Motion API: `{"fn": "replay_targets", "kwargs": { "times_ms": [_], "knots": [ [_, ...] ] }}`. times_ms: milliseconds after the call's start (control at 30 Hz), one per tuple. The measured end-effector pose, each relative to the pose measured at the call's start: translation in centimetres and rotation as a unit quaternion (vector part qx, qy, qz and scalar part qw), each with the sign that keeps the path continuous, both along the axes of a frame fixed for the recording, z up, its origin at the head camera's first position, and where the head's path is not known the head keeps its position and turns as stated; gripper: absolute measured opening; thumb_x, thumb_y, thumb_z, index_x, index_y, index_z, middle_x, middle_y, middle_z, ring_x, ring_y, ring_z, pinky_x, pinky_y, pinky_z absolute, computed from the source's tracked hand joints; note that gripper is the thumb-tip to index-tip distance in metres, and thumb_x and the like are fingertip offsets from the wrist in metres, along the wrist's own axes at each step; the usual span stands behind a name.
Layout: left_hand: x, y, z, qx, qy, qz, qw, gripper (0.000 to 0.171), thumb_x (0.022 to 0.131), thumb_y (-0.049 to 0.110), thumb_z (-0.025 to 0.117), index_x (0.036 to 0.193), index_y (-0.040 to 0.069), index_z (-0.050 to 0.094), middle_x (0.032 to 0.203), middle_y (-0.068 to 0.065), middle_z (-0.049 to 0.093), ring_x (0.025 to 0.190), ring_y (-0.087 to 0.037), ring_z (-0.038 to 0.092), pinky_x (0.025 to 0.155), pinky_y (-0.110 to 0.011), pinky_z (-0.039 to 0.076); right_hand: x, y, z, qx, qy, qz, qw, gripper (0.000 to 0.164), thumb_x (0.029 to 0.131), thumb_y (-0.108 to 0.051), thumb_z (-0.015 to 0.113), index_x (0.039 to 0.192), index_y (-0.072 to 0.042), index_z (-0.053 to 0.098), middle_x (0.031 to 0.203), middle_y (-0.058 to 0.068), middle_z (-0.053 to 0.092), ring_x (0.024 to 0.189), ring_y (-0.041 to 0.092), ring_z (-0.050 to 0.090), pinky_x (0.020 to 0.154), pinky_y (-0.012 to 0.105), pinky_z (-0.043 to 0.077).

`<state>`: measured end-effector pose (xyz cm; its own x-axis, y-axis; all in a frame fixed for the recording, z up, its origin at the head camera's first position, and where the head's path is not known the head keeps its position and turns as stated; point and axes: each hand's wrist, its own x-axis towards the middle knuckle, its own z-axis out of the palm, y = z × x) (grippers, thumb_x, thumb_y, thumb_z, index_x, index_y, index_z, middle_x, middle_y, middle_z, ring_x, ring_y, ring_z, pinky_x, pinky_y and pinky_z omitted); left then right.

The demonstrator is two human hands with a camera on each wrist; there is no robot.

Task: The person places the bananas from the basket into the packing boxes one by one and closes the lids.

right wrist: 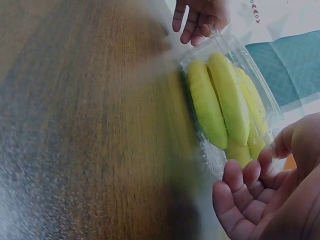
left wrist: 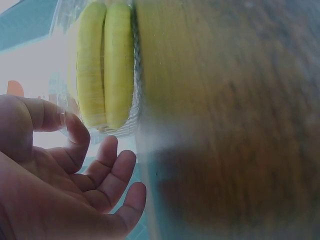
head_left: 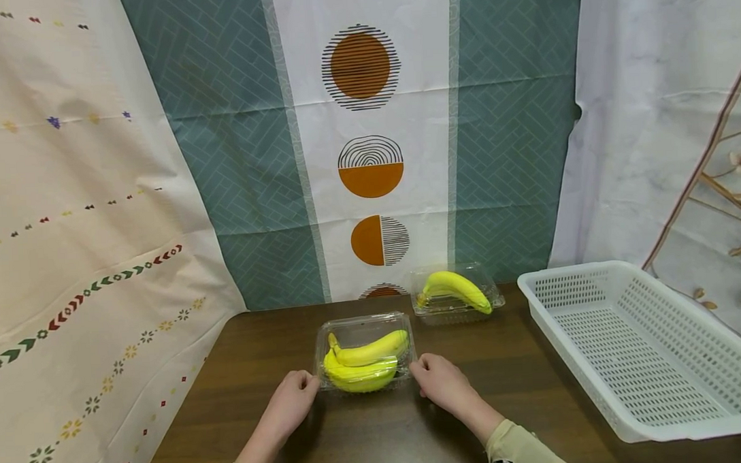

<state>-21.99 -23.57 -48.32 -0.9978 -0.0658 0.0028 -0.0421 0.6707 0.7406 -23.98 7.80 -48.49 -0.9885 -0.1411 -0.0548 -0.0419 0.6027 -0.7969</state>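
Note:
A clear plastic clamshell box (head_left: pixel 358 324) sits on the table in front of me, holding yellow bananas (head_left: pixel 374 348). Clear plastic lies over the fruit; whether the lid is latched I cannot tell. My left hand (head_left: pixel 294 394) pinches the box's near left corner between thumb and index finger, the other fingers loosely bent in the left wrist view. At the near right corner, my right hand (head_left: pixel 444 382) pinches the plastic edge likewise. The right wrist view shows bananas (right wrist: pixel 230 100) side by side inside, between both hands.
Behind and to the right stands a second clear box (head_left: pixel 465 317) with a banana (head_left: pixel 455 288). A white perforated plastic basket (head_left: pixel 639 365) occupies the right side of the brown wooden table (head_left: pixel 252 344). Patterned cloths (head_left: pixel 239 154) hang behind and on both sides.

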Motion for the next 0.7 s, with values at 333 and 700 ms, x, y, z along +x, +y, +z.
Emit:
{"fn": "replay_targets", "kwargs": {
  "times_ms": [333, 700],
  "knots": [
    [0.18, 0.04, 0.23, -0.007, 0.011, 0.0, 0.9999, 0.032, 0.107, 0.019, 0.06, 0.076, 0.012, 0.054, 0.098, -0.007, 0.056, 0.085, -0.022, 0.05, 0.072, -0.038, 0.042, 0.09, 0.07, 0.02, 0.001, 0.008, 0.002, 1.0, 0.034, 0.109, -0.029, 0.053, 0.078, -0.014, 0.055, 0.069, 0.002, 0.062, 0.06, 0.021, 0.058, 0.056, 0.036, 0.042],
    [0.43, -0.58, 0.13, -0.042, 0.013, 0.008, 0.999, 0.028, 0.112, 0.032, 0.063, 0.115, 0.005, 0.067, 0.111, -0.009, 0.063, 0.098, -0.026, 0.061, 0.087, -0.049, 0.053, 0.63, 0.5, 0.27, 0.036, 0.03, 0.007, 0.999, 0.037, 0.114, -0.038, 0.052, 0.091, -0.013, 0.067, 0.077, 0.0, 0.063, 0.067, 0.019, 0.059, 0.062, 0.04, 0.045]
  ]
}}
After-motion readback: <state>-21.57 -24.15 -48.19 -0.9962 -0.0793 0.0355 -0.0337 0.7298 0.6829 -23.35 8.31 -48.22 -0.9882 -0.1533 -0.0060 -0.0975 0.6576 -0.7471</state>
